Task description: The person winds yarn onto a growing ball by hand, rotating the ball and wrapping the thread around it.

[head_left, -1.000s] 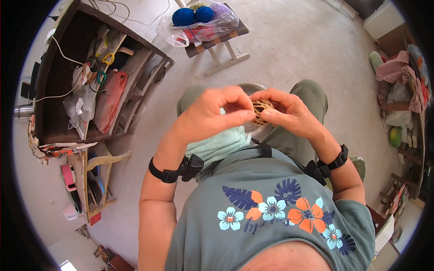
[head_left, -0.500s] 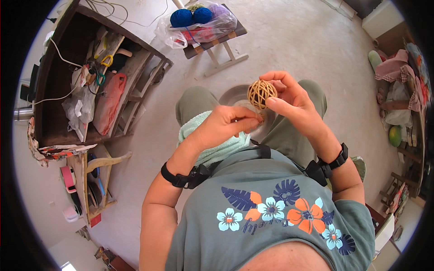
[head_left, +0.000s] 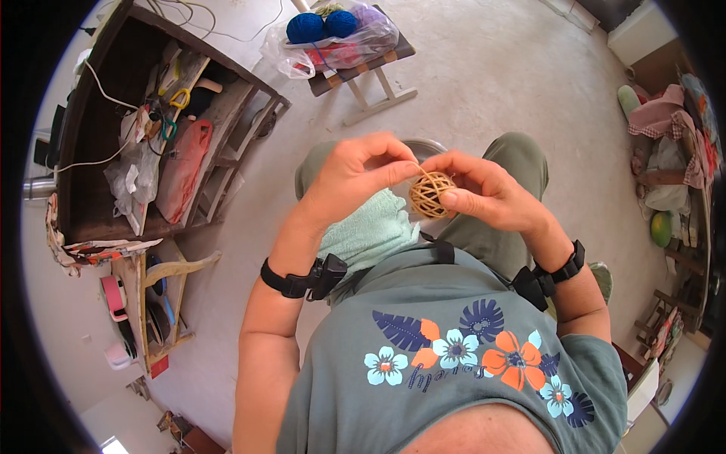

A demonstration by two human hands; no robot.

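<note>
Pinching a thin tan strand (head_left: pixel 421 171) between thumb and forefinger, the left hand (head_left: pixel 354 175) sits at the upper left of the openwork woven ball (head_left: pixel 429 198). The right hand (head_left: pixel 493 193) grips the ball from its right side, thumb and fingers pressed to the weave. From my remote station, I locate the ball between both hands. Below it, a metal basin (head_left: pixel 425 142) shows between the knees; a mint-green towel (head_left: pixel 370 231) covers the left thigh.

bright, diffuse light washes the floor (head_left: pixel 522 83), edges bowing toward black corners.
</note>
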